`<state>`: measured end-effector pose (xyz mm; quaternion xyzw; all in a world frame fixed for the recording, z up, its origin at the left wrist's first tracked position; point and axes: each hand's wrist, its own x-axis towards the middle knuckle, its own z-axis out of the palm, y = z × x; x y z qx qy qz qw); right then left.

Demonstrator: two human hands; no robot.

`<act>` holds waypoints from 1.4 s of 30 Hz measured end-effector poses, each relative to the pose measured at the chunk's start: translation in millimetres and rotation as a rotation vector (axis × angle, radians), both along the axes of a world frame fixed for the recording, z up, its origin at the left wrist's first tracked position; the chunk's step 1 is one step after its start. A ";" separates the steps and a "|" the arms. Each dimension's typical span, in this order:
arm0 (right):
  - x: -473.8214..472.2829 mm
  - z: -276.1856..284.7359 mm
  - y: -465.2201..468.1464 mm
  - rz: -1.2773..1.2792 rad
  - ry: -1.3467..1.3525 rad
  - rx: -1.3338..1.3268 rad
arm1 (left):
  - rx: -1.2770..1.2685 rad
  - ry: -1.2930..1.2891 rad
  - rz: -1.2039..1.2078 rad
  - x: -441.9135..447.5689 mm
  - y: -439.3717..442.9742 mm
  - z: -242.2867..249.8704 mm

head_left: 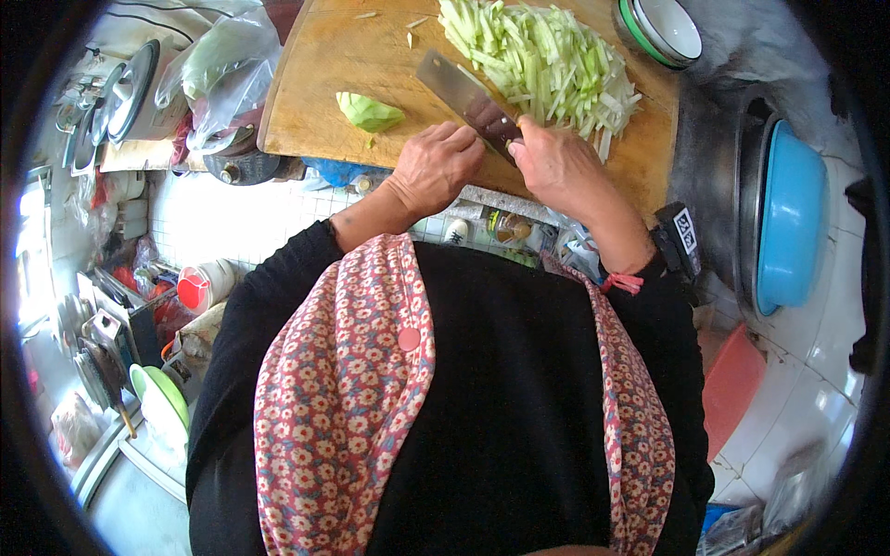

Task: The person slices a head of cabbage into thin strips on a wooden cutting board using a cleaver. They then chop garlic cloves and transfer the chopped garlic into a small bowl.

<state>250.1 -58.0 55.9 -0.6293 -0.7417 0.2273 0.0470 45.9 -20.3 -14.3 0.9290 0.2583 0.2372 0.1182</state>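
My right hand (560,156) grips the handle end of a broad steel cleaver (466,97), its blade angled up and to the left across the wooden cutting board (313,83). Close to the blade's left side is my left hand (441,163), fingers curled down at the board's near edge. Whatever may lie under those fingers is hidden. A peeled pale-green vegetable chunk (370,112) rests on the board, left of the cleaver. Beyond the blade spreads a large heap of pale-green vegetable strips (546,59). A few loose slivers lie at the far left of the heap.
Stacked bowls (671,28) stand at the board's far right corner. A blue plastic basin (793,219) is to the right, above a red plastic item (733,393). On the left are a clear plastic bag (240,76) and a lidded pot (135,97).
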 end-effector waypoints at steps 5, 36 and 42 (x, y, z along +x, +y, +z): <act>-8.8 1.2 -2.5 -0.010 -0.040 -0.017 | -0.018 0.007 0.001 -0.1 -1.4 -3.7; -8.4 -1.0 -0.1 -0.209 0.269 -0.029 | -0.023 -0.223 0.080 -48.3 19.5 57.6; -18.3 -14.5 0.0 -0.201 0.202 -0.177 | 0.009 0.251 0.126 -91.8 55.7 66.9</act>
